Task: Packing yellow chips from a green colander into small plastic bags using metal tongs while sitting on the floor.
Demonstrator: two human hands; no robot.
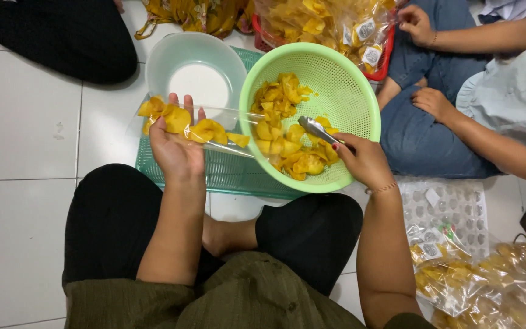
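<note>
On the white tiled floor (25, 140), a person sits cross-legged in black trousers, with a teal plastic mesh tray (232, 173) lying in front of the knees. The left hand (176, 149) is palm-up with fingers spread flat, supporting a clear plastic bag (214, 131) that lies across it and is partly filled with yellow fried chips (181, 120); the bag's open mouth points toward the light green perforated plastic colander (348, 91). The colander is tilted toward the person, rests partly over the tray, and holds a heap of the same yellow chips along its lower side. The right hand (363, 159) is closed around the handle of a pair of metal tongs (319, 129), whose tips reach into the chips in the colander, near the bag's opening. Just behind the bag and touching the colander's left rim stands a pale translucent round plastic basin (197, 67) with a white bottom. Beyond the colander, a red plastic basket (380, 58) is piled with sealed clear packets of chips. To the right sits another person in blue jeans and a light shirt, with both of their hands near their knees. More filled packets (488, 280) lie on the floor at lower right, beside the person's right forearm.
</note>
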